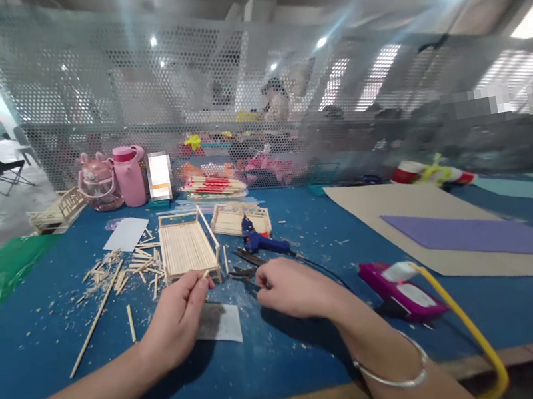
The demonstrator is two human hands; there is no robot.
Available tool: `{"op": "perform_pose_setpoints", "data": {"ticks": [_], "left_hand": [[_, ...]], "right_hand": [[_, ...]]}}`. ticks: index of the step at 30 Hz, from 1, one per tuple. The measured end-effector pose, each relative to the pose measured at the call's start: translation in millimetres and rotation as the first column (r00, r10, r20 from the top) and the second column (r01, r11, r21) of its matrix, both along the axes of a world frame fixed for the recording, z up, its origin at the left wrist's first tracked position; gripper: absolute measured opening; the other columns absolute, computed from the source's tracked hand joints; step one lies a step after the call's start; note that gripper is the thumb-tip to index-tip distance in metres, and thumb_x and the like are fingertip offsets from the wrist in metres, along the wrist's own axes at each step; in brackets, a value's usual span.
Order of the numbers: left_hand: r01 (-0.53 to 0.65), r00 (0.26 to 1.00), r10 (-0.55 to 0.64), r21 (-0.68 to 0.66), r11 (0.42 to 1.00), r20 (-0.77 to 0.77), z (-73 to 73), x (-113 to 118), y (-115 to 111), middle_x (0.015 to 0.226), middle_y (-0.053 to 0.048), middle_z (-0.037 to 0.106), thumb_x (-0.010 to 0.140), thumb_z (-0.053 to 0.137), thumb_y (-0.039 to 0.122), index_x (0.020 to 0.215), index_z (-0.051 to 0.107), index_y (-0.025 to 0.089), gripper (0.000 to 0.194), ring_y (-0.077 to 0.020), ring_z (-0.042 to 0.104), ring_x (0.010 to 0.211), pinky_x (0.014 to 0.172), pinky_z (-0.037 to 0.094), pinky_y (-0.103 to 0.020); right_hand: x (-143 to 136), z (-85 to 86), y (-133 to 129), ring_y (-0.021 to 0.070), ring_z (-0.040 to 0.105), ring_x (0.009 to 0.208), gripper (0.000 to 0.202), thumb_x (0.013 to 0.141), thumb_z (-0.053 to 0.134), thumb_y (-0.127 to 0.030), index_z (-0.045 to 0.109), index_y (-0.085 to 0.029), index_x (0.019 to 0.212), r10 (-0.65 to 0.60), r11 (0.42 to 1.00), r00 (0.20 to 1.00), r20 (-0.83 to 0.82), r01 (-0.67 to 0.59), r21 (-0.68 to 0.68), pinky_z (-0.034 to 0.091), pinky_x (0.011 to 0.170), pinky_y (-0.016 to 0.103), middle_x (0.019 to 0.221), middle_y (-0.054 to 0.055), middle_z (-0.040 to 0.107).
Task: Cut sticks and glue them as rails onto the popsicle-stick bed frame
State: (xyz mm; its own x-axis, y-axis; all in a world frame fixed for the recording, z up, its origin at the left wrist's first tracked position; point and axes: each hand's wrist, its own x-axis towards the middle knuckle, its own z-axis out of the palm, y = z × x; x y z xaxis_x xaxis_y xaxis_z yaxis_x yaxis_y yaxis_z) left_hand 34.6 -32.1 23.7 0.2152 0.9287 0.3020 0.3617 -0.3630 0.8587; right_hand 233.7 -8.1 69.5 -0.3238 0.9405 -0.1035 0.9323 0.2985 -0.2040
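Note:
My left hand (pixel 184 315) is closed, pinching a short wooden stick (pixel 205 274) between thumb and fingers. It is just in front of a small bed-like frame made of wooden sticks (pixel 187 247). My right hand (pixel 294 287) is closed around dark pliers (pixel 242 273), whose jaws point left toward the stick but stay apart from it; the handles are mostly hidden by my fingers. Just behind them lies another dark metal tool (pixel 249 256). A blue glue gun (pixel 266 241) rests beyond my right hand. A piece of white paper (pixel 228 323) lies partly under my left hand.
Cut stick pieces (pixel 142 263) and a long stick (pixel 96 321) lie at left. Behind stand a second stick frame (pixel 237 220), a pink bottle (pixel 130 177) and stick bundles (pixel 214 185). At right are a magenta device (pixel 403 292) with a yellow cable (pixel 468 322) and a purple sheet (pixel 479 236).

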Motion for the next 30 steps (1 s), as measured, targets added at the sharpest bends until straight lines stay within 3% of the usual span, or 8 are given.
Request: {"op": "perform_pose_setpoints", "data": {"ticks": [4, 8, 10, 14, 18, 21, 26, 30], "left_hand": [[0.033, 0.999, -0.033, 0.013, 0.999, 0.022, -2.4, -0.1, 1.3, 0.062, 0.002, 0.047, 0.092, 0.032, 0.036, 0.07, 0.048, 0.019, 0.032, -0.0136, 0.045, 0.061, 0.059, 0.035, -0.025], [-0.002, 0.995, -0.002, 0.035, 0.999, 0.1, -3.1, 1.2, -4.0, 0.069, -0.002, 0.052, 0.092, 0.03, 0.038, 0.077, 0.05, 0.018, 0.032, -0.0143, 0.048, 0.063, 0.057, 0.036, -0.026], [0.027, 0.99, -0.03, 0.027, 0.999, 0.138, -3.5, 2.2, -8.3, 0.077, -0.004, 0.058, 0.09, 0.037, 0.039, 0.076, 0.045, 0.019, 0.025, -0.0147, 0.05, 0.066, 0.057, 0.037, -0.026], [0.144, 0.979, -0.147, 0.033, 0.989, 0.143, -7.2, 2.8, -12.4, 0.07, -0.002, 0.058, 0.088, 0.045, 0.035, 0.066, 0.03, 0.022, 0.029, -0.0138, 0.052, 0.065, 0.06, 0.038, -0.026], [0.099, 0.973, -0.112, 0.073, 0.992, 0.202, -10.3, 2.5, -11.0, 0.065, 0.002, 0.051, 0.091, 0.039, 0.033, 0.067, 0.028, 0.022, 0.028, -0.0128, 0.05, 0.063, 0.061, 0.038, -0.026], [0.112, 0.968, -0.125, 0.068, 0.991, 0.219, -10.1, 3.7, -11.6, 0.065, 0.002, 0.047, 0.091, 0.039, 0.031, 0.068, 0.028, 0.023, 0.027, -0.0125, 0.048, 0.063, 0.06, 0.039, -0.025], [0.197, 0.967, -0.212, 0.113, 0.974, 0.142, -2.1, 4.5, -14.1, 0.077, -0.003, 0.054, 0.088, 0.043, 0.027, 0.064, 0.029, 0.022, 0.028, -0.0146, 0.053, 0.073, 0.068, 0.042, -0.027], [0.133, 0.982, -0.143, 0.089, 0.987, 0.122, 6.3, -0.3, -12.2, 0.079, -0.004, 0.056, 0.089, 0.038, 0.032, 0.073, 0.046, 0.02, 0.021, -0.0177, 0.052, 0.08, 0.071, 0.041, -0.029]], "right_hand": [[25.4, 21.8, -2.4, 0.008, 0.036, 0.042, 0.008, 0.073, 0.049, -0.02, 0.054, -0.018, 0.068, -0.101, 0.995, 0.957, -0.272, 0.096, -0.03, 0.022, 0.04, 0.022, 0.048, -0.003, 0.047], [35.1, 33.4, -12.2, 0.0042, 0.024, 0.036, 0.023, 0.078, 0.056, -0.041, 0.048, -0.019, 0.083, -0.142, 0.968, 0.651, -0.746, -0.065, -0.241, 0.017, 0.034, 0.018, 0.048, -0.01, 0.035], [28.0, 30.2, -17.4, 0.0027, 0.019, 0.033, 0.027, 0.076, 0.059, -0.043, 0.046, -0.02, 0.083, -0.16, 0.94, 0.487, -0.859, -0.191, -0.284, 0.013, 0.031, 0.017, 0.046, -0.012, 0.033], [-0.2, 12.6, -23.6, 0.0018, 0.017, 0.029, 0.022, 0.078, 0.06, -0.037, 0.045, -0.021, 0.08, -0.198, 0.913, 0.297, -0.934, -0.29, -0.286, 0.011, 0.03, 0.016, 0.042, -0.013, 0.032], [-23.9, -5.4, -25.8, 0.0044, 0.04, 0.044, 0.018, 0.067, 0.064, -0.023, 0.049, -0.02, 0.076, -0.165, 0.96, 0.088, -0.982, -0.216, -0.18, 0.034, 0.042, 0.016, 0.063, -0.005, 0.051], [-34.5, -13.7, -27.6, 0.0142, 0.057, 0.079, 0.044, 0.055, 0.056, -0.011, 0.053, -0.023, 0.097, -0.154, 0.947, 0.12, -0.981, -0.264, -0.182, 0.047, 0.07, 0.026, 0.098, 0.003, 0.06], [-39.6, -16.2, -27.6, 0.022, 0.058, 0.095, 0.05, 0.052, 0.047, -0.011, 0.057, -0.022, 0.1, -0.104, 0.846, 0.283, -0.953, -0.479, -0.234, 0.048, 0.076, 0.032, 0.097, 0.005, 0.061], [-28.0, -11.0, -19.4, 0.022, 0.059, 0.088, 0.046, 0.055, 0.046, -0.011, 0.055, -0.022, 0.098, 0.016, 0.936, 0.284, -0.959, -0.342, -0.086, 0.048, 0.078, 0.036, 0.091, 0.006, 0.059]]}}
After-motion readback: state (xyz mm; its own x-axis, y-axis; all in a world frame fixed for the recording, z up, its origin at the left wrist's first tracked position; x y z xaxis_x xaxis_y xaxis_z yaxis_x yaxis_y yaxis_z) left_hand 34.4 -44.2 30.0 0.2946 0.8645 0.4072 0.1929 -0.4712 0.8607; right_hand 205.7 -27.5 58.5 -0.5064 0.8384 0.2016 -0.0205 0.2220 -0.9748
